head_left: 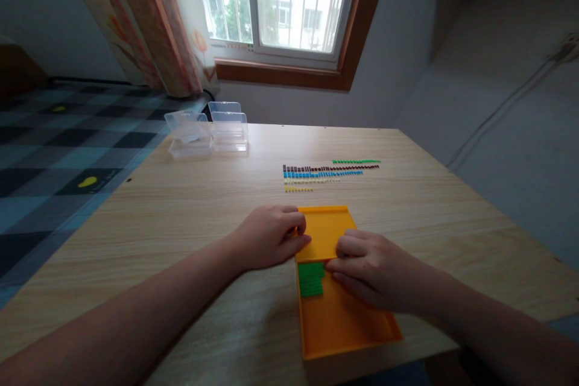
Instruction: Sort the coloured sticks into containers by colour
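Both hands are working over an orange tray [346,329] that is lying on the wooden worktop [203,184], close to its near edge. With twelve o'clock pointing away from the person and the tray at the centre of the dial, the left hand [275,236] is sitting at ten o'clock, fingers curled in beside the tray's edge; whether it is gripping that edge I cannot tell. The right hand [373,268] is leaning across from three o'clock, its fingers drawn close together, the tips just beside a block of green pieces [311,280]. Whether they are pinching one is too hidden to tell. Those green pieces are lying side by side at ten o'clock in the tray's near section.

Beyond the tray, between eleven and twelve o'clock, small pieces are forming rows on the worktop: nearest a yellow row [298,189], then a pale row [312,181], a blue row [307,175], a brown row [330,168] and, farthest, a green row [356,161] starting further over toward one o'clock. Clear plastic boxes [230,140] are standing with lids raised at ten to eleven o'clock. Past them a patterned curtain [154,18] is hanging beside the window [294,6], and a checked bed [67,157] is filling ten o'clock.
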{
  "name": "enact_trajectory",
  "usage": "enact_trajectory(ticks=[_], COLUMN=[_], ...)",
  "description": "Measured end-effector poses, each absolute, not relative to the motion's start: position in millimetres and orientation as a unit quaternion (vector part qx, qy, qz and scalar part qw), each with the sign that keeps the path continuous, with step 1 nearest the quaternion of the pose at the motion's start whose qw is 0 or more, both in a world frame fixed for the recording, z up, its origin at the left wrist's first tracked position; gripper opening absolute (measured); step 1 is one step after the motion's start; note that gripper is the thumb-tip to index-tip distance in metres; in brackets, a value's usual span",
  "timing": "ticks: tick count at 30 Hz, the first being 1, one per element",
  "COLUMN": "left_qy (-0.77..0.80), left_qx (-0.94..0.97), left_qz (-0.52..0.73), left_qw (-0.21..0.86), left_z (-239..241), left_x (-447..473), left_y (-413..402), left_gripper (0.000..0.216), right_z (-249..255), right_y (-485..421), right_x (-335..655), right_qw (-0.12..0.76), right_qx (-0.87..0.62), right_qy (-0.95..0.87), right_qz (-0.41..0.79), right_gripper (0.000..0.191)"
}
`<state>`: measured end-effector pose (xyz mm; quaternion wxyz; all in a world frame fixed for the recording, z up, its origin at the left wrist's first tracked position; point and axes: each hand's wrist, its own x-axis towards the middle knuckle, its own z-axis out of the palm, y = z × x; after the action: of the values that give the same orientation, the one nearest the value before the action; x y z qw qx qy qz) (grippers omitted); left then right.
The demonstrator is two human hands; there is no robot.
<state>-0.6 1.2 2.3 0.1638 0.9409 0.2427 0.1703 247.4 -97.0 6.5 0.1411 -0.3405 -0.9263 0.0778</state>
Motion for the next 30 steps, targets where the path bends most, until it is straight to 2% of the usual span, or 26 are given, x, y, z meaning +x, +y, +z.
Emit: enact_trajectory(ticks=[4,8,14,18,21,25,30], left_qy=[0.253,0.261,0.262,0.269,0.275,0.282,0.283], left_qx=[0.936,0.931,0.930,0.925,0.921,0.917,0.914], left_qz=[0.173,0.180,0.185,0.190,0.196,0.201,0.201], left_qw=[0.176,0.182,0.180,0.188,0.193,0.197,0.209], left_z=[1.7,1.4,2.0,1.9,2.1,3.2,3.7], left_x=[-1.3,-2.2,-2.8,-3.0,-3.1,-3.5,-4.2], left_y=[0.4,0.0,0.2,0.8,1.2,1.4,1.9], left_gripper=[0.016,0.016,0.015,0.012,0.011,0.012,0.012], right_z=[6.0,7.4,31.0,50.7,53.6,37.5,13.4], right_y=[-96.2,-94.3,-67.7,-8.9,49.6,111.2,139.8], right_x=[246.2,249.2,273.6,305.6,326.2,331.8,324.0], right_qw=[0.157,0.232,0.300,0.270,0.250,0.248,0.236], right_qx=[-0.333,-0.305,-0.308,-0.405,-0.522,-0.572,-0.601], right_qy=[-0.928,-0.923,-0.898,-0.864,-0.809,-0.777,-0.762], right_qz=[0.060,0.040,-0.092,-0.130,-0.103,-0.087,-0.057], right_gripper=[0.031,0.027,0.022,0.023,0.016,0.014,0.013])
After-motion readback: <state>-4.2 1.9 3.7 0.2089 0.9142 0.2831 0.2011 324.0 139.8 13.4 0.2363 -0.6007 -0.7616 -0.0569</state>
